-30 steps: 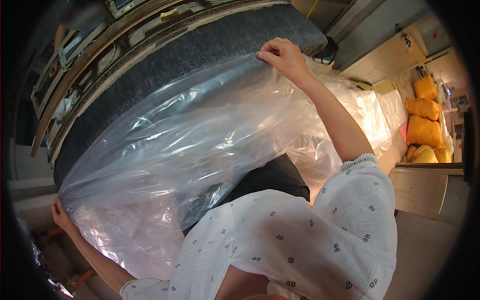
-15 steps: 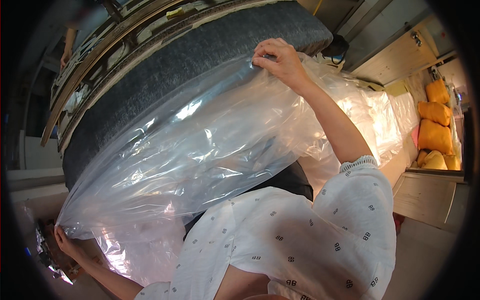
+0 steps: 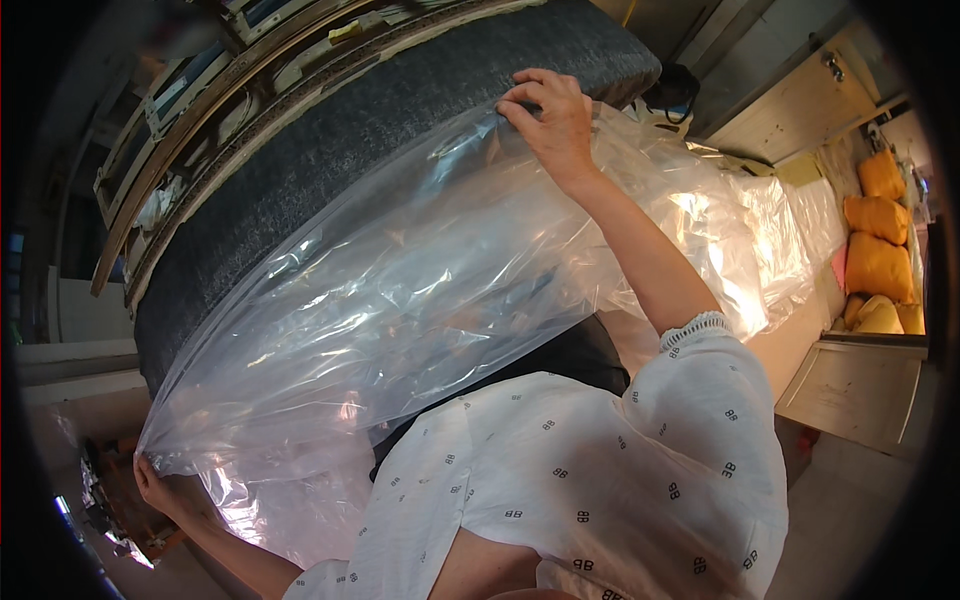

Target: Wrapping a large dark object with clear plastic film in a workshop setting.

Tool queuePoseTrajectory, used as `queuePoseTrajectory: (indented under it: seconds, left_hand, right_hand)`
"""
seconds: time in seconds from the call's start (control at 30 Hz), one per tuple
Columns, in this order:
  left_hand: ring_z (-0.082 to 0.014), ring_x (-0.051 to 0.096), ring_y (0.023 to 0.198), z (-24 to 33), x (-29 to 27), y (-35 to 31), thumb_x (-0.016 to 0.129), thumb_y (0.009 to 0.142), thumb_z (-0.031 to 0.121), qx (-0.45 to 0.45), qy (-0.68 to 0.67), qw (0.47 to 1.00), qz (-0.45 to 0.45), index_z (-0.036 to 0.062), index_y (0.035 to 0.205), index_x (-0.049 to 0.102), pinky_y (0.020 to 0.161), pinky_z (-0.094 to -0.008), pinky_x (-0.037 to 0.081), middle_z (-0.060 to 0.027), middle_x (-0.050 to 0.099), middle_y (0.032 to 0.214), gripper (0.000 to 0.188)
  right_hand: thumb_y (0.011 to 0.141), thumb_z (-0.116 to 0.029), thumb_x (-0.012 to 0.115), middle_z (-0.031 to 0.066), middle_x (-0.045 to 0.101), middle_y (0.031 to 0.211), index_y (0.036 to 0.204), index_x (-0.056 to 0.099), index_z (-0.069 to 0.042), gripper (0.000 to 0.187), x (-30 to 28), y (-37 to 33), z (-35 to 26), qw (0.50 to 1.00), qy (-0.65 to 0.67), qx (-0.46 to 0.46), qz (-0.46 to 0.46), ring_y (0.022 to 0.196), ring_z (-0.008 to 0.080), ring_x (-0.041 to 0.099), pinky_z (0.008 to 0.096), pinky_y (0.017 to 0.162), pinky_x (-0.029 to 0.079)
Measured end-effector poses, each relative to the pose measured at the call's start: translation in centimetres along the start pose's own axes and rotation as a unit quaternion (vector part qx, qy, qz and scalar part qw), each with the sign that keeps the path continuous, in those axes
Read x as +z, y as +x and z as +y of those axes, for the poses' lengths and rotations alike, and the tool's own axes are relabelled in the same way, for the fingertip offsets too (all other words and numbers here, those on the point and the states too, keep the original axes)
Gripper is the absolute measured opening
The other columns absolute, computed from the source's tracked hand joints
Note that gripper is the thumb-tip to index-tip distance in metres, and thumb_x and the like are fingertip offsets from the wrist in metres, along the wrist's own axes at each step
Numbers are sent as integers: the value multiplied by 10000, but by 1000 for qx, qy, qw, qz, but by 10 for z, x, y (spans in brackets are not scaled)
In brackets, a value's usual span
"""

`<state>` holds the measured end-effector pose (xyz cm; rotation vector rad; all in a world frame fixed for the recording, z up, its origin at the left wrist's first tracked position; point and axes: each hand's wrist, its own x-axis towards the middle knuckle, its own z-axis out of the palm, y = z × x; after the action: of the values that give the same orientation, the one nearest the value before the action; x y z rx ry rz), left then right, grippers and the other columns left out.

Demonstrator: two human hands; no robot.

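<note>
While both hands [image 3: 548, 125] grip, clear plastic bag [image 3: 400, 300], dark cushion [image 3: 330, 170]

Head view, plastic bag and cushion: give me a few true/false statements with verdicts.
1. The right hand grips the edge of the clear plastic bag. True.
2. The left hand hangs free of the bag. False: it holds the bag's lower left corner.
3. The dark grey cushion is fully inside the bag. False: much of its upper part is uncovered.
4. Yellow sacks lie at the right edge. True.
5. The person's sleeve is white with small dark marks. True.
</note>
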<state>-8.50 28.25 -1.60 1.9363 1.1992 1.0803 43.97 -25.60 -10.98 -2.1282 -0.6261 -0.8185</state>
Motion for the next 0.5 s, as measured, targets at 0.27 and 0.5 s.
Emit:
queuePoseTrajectory:
  seconds: [0.27,0.5]
  left_hand:
    - [-151,528,909,-45,-8,9,564,863,280,-44,-13,999,-28,-10,1108,567,823,-249,406,-66,586,1036,380]
    - [-172,476,1027,-42,40,45,508,893,249,-1,-141,990,11,-10,1150,507,902,-284,366,-84,526,1131,366]
  right_hand:
    - [677,-238,680,-14,580,903,778,645,-148,140,-4,14,2,997,-40,28,-55,932,198,473,370,798,323]
    - [883,-127,495,44,612,830,835,565,-43,120,-19,115,10,963,269,22,-19,813,93,559,220,783,425]
